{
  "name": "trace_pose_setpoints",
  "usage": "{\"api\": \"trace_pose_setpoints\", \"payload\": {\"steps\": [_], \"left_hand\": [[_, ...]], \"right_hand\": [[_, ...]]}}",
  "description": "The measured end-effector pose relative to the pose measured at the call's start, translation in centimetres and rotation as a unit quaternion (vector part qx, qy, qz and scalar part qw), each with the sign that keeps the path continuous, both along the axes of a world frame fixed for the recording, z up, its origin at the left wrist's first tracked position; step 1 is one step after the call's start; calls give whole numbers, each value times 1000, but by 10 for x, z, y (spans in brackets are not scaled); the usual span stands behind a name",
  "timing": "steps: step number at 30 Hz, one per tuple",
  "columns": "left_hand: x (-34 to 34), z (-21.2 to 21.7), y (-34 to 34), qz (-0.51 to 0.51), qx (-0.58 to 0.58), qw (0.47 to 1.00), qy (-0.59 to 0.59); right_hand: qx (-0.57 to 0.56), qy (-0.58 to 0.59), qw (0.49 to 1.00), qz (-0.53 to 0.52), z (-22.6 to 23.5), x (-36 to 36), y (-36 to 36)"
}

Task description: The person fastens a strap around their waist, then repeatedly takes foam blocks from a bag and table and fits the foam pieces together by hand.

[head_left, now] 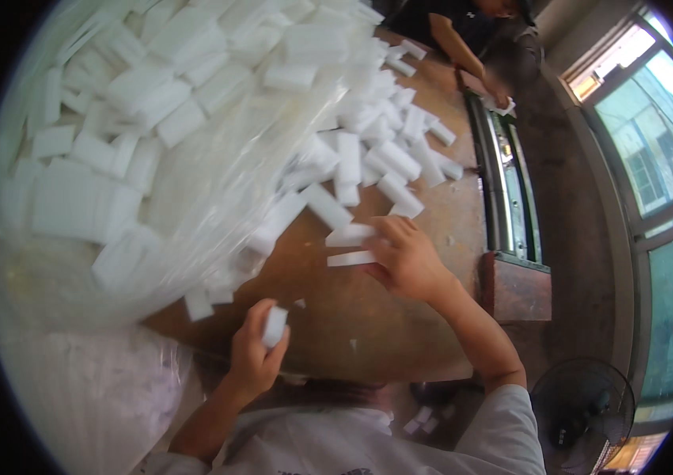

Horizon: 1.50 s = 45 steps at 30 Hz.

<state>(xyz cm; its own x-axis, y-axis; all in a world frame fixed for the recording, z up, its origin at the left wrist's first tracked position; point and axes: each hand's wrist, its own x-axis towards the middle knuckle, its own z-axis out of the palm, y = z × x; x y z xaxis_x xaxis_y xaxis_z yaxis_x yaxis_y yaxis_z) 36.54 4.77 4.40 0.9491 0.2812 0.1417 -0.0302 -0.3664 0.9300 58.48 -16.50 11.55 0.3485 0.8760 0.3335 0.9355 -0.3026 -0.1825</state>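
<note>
My left hand (pixel 251 356), near the table's front edge, is closed around a small white foam block (pixel 274 327) that stands upright in its fingers. Further forward and to the right, my right hand (pixel 409 260) grips white foam pieces from their right ends. An upper foam piece (pixel 348 235) and a thinner lower foam piece (pixel 350 259) stick out leftward with a gap between them. Whether they join inside the fingers is hidden. Just beyond the right hand lies a loose pile of white foam blocks (pixel 396 162) on the brown table (pixel 312 305).
A big clear plastic bag (pixel 218 186) full of white foam blocks covers the left side. A long metal-railed machine (pixel 510 186) runs along the table's right edge. Another person's hand (pixel 498 91) is at its far end. A black fan (pixel 582 416) stands at lower right.
</note>
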Motion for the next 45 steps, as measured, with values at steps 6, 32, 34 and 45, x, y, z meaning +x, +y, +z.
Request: {"api": "trace_pose_setpoints", "payload": {"steps": [6, 32, 34, 45], "left_hand": [[12, -13, 4, -23, 289, 954, -73], [7, 8, -2, -32, 29, 997, -60], [13, 22, -14, -62, -337, 939, -24], [40, 50, 13, 66, -146, 987, -30]], "right_hand": [[-18, -85, 951, -296, 50, 95, -179], [114, 30, 948, -295, 54, 50, -240], [345, 249, 837, -345, 8, 10, -182], [443, 631, 610, -183, -48, -64, 58]]}}
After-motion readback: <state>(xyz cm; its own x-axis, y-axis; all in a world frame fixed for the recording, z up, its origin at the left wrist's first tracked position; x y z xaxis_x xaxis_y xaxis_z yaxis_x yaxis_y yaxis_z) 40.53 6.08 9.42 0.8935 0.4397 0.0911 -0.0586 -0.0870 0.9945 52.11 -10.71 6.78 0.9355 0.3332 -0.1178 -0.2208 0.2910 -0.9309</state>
